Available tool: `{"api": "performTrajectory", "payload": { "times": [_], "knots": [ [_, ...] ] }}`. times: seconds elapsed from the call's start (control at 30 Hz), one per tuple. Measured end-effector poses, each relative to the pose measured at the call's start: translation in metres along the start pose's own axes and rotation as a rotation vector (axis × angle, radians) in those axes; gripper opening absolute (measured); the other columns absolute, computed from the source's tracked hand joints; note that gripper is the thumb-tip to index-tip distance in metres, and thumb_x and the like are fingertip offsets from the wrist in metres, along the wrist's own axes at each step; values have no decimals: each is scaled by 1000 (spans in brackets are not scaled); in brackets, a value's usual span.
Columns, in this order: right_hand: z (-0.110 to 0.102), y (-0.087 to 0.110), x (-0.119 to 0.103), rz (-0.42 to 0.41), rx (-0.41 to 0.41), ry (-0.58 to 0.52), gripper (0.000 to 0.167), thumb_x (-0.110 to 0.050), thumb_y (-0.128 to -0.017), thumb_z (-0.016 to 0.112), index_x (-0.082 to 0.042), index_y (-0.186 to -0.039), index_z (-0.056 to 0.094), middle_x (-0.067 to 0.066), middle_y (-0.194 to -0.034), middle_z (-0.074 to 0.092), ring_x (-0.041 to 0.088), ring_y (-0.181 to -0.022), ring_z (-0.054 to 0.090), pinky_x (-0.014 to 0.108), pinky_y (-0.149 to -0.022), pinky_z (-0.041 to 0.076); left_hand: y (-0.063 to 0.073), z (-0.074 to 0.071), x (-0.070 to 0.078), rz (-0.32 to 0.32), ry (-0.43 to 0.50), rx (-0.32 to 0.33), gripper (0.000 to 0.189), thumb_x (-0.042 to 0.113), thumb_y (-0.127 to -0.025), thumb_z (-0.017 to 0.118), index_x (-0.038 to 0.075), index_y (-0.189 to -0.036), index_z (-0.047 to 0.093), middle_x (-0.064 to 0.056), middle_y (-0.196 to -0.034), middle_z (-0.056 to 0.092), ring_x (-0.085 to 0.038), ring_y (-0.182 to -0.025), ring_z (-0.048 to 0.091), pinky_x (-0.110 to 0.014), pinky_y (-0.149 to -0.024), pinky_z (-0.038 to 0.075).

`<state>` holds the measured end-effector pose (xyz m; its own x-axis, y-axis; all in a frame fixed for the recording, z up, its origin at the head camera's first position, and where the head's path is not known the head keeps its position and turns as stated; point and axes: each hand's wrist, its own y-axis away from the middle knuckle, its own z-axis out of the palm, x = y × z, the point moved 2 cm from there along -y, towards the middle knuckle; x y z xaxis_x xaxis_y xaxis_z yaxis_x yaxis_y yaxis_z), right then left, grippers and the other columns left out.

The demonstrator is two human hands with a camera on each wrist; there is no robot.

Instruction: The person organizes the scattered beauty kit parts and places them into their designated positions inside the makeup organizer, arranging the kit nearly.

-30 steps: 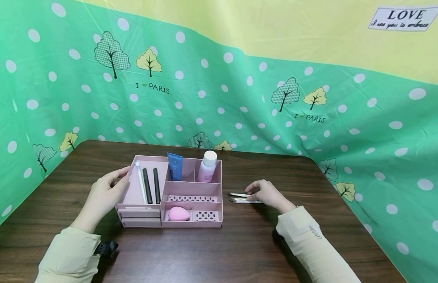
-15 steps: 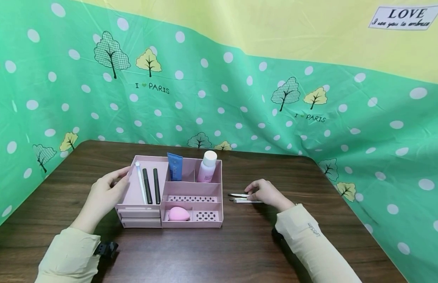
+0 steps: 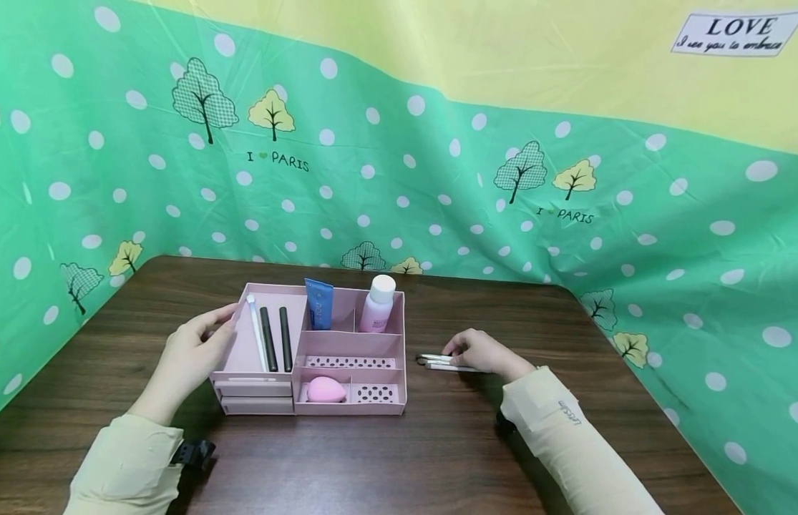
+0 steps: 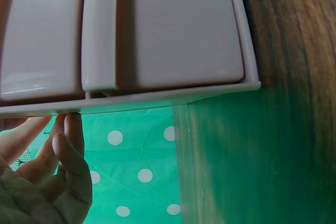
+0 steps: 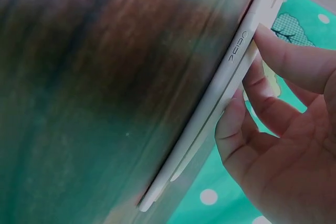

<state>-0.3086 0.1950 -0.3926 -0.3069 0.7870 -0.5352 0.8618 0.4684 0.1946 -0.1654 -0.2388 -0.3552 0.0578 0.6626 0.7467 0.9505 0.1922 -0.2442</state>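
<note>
My left hand (image 3: 187,361) rests at the left wall of a pink desktop organizer (image 3: 347,409), its fingertips against the outside in the left wrist view. In the organizer's left tray lie a white-handled brush (image 3: 257,332) and two black pens (image 3: 268,340). To the right of the box, my right hand (image 3: 484,352) pinches a slim white makeup brush (image 3: 434,357) between thumb and fingers. A second white brush (image 5: 205,114), with lettering on its handle, lies alongside on the tabletop. The brushes' dark tips point toward the organizer.
A blue tube (image 3: 319,304) and a pink bottle (image 3: 376,306) with a white cap stand in the rear compartments. A pink makeup sponge (image 3: 325,390) sits in a front one. Two drawers (image 3: 255,397) are closed. A green dotted curtain (image 3: 399,179) hangs behind the brown table (image 3: 347,465).
The brush under my right fingers has moved close against the other white brush, and my right hand has shifted slightly. My left hand and the organizer have stayed put.
</note>
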Motion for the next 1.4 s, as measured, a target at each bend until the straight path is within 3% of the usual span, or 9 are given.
{"api": "performTrajectory", "payload": {
  "times": [0.2,0.47,0.67,0.9,1.23,1.4],
  "knots": [
    [1,-1,1,-15,-10,40,12,1,-88,66,-5,-96,74,6,-94,68,16,-84,54,32,-76,46,0,0,0,-7,0,-11,44,25,-104,46,1,-140,55,-11,-81,53,-13,-69,44,-27,-58,38],
    [0,1,-4,-64,-15,84,10,0,-88,67,-7,-95,71,3,-90,66,16,-83,54,33,-78,46,0,0,-1,-19,-3,-20,45,27,-104,45,2,-141,54,-14,-90,57,-17,-74,46,-28,-60,39],
    [-3,4,-8,-84,3,114,9,-1,-88,68,-7,-95,70,3,-91,67,15,-83,55,35,-78,46,0,1,-1,-17,4,-23,45,27,-104,46,3,-141,54,-11,-81,52,-14,-68,44,-28,-57,38],
    [-9,8,-14,-85,36,90,8,-1,-89,68,-8,-92,69,1,-86,63,15,-83,54,36,-79,46,0,1,0,-17,7,-24,45,27,-104,46,3,-141,54,-10,-79,50,-14,-68,44,-28,-57,38],
    [-15,18,-30,-173,58,61,8,-1,-91,66,-8,-94,67,1,-85,61,17,-82,54,33,-77,44,0,0,-1,-14,-2,-20,45,28,-104,45,3,-141,54,-13,-91,57,-16,-74,46,-28,-61,39],
    [-17,25,-41,-223,56,70,7,-1,-93,64,-7,-96,65,2,-87,62,14,-82,54,31,-76,46,0,0,-1,-14,3,-21,45,27,-104,46,3,-141,54,-11,-81,52,-14,-69,45,-27,-59,39]
  ]
}}
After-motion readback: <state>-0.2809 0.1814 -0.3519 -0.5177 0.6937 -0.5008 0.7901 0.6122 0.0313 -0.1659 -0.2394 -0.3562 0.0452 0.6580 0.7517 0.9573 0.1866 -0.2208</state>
